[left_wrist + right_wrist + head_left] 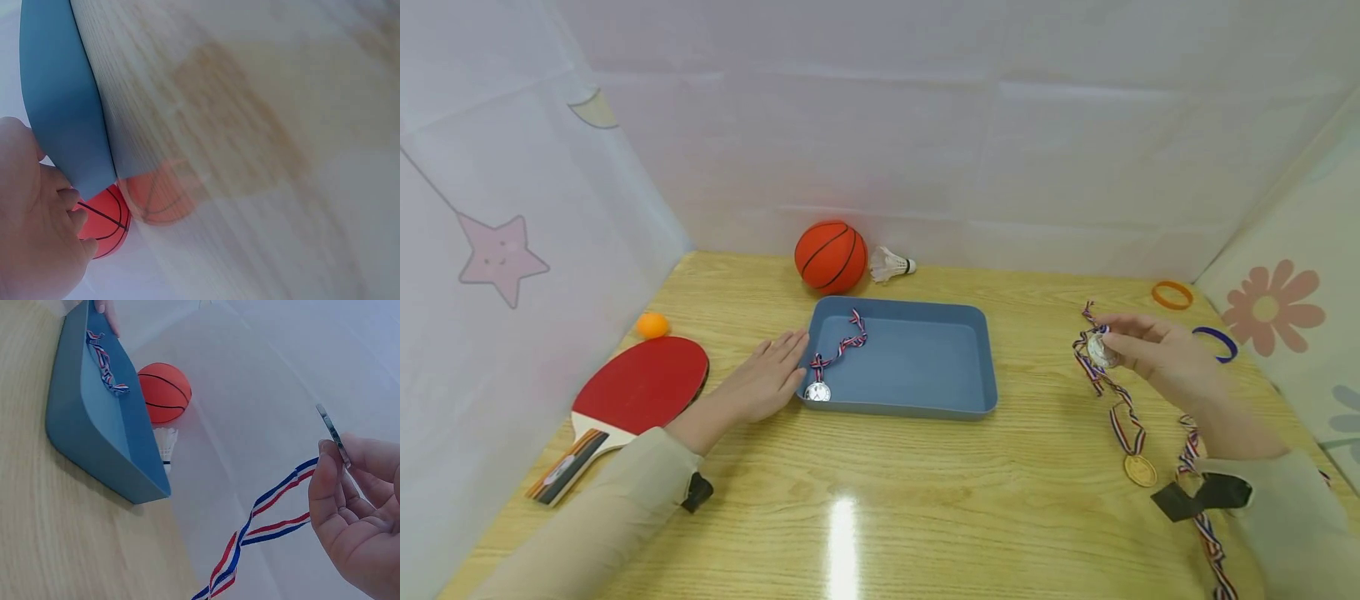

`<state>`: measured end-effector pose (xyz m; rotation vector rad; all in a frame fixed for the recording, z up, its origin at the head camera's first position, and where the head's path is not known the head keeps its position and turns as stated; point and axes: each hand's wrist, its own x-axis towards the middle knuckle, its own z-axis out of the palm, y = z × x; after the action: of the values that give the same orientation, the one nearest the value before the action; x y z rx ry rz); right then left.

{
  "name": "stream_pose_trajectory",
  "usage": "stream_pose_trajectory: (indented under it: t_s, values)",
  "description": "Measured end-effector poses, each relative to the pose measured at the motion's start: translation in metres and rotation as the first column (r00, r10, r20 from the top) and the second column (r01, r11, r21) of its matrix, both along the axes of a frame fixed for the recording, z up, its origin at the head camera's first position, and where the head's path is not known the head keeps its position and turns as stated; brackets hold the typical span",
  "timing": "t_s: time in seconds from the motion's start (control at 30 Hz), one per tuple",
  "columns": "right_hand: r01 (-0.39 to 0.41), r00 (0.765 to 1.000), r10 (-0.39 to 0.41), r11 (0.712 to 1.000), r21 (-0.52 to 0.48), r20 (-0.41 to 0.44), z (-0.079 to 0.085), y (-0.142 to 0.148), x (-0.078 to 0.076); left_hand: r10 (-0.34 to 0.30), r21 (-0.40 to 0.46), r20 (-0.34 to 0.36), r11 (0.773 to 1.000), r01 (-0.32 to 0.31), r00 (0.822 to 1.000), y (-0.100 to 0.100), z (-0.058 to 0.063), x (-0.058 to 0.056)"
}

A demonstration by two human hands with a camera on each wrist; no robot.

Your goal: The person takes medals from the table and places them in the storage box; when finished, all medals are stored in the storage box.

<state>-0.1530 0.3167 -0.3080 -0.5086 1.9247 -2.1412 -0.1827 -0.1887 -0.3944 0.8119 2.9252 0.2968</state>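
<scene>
My right hand [1165, 354] pinches a silver medal [1102, 350] between thumb and fingers, right of the tray. In the right wrist view the medal [334, 434] is seen edge-on, its striped ribbon [250, 525] hanging down. A blue-grey tray [917, 408] stands mid-table, and another silver medal [817, 392] with a twisted ribbon lies inside at its left end. With fingers straight, my left hand [767, 379] rests against the tray's left wall. A gold medal [1140, 471] lies on the table below my right hand, its ribbon running up towards the held medal's ribbon.
Behind the tray are a basketball [831, 257] and a shuttlecock [891, 264]. A red table tennis bat [643, 383] and an orange ball [652, 325] lie at left. Orange [1172, 295] and blue wristbands lie at far right. Another striped ribbon [1210, 546] passes under my right forearm.
</scene>
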Motion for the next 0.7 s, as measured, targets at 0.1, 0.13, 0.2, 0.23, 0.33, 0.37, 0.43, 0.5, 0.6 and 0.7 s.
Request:
stream_pose_trajectory:
  t_s: [0.1,0.13,0.2,0.23,0.33,0.37,0.43,0.5,0.6,0.7]
  values:
    - [-0.031,0.999,0.028,0.996,-0.082,-0.04,0.016,-0.001,-0.007,0.002,0.0,0.001,1.0,-0.002,1.0,0.0,0.0,0.0]
    - [-0.047,0.997,0.04,0.993,-0.107,-0.059,0.022,-0.002,-0.009,0.003,0.0,0.0,1.0,-0.003,1.0,0.0,0.0,0.001]
    - [-0.073,0.993,0.058,0.986,-0.151,-0.099,0.032,-0.003,-0.014,0.003,0.0,0.0,1.0,-0.003,1.0,-0.001,0.0,0.001]
    - [-0.097,0.99,0.077,0.98,-0.175,-0.116,0.037,-0.004,-0.017,0.003,0.0,0.0,1.0,-0.003,1.0,-0.001,-0.001,0.001]
    - [-0.139,0.981,0.109,0.972,-0.192,-0.162,0.051,-0.009,-0.023,0.003,-0.001,-0.001,1.0,-0.003,1.0,-0.001,-0.001,0.001]
    - [-0.143,0.98,0.111,0.971,-0.192,-0.166,0.055,-0.012,-0.024,0.003,0.0,-0.002,1.0,-0.003,1.0,-0.002,-0.002,0.001]
    - [-0.153,0.977,0.121,0.971,-0.182,-0.175,0.064,-0.017,-0.027,0.002,0.001,-0.002,1.0,-0.002,1.0,-0.002,-0.002,0.0]
    - [-0.142,0.977,0.112,0.976,-0.162,-0.181,0.07,-0.024,-0.028,0.002,0.001,-0.001,1.0,-0.002,1.0,-0.002,-0.001,0.0]
    - [-0.165,0.974,0.135,0.974,-0.158,-0.184,0.073,-0.035,-0.033,0.001,0.0,0.0,1.0,-0.001,1.0,-0.001,-0.001,0.0]
    - [-0.164,0.975,0.14,0.978,-0.132,-0.173,0.074,-0.047,-0.037,0.001,-0.003,-0.001,1.0,-0.001,1.0,-0.001,-0.001,0.0]
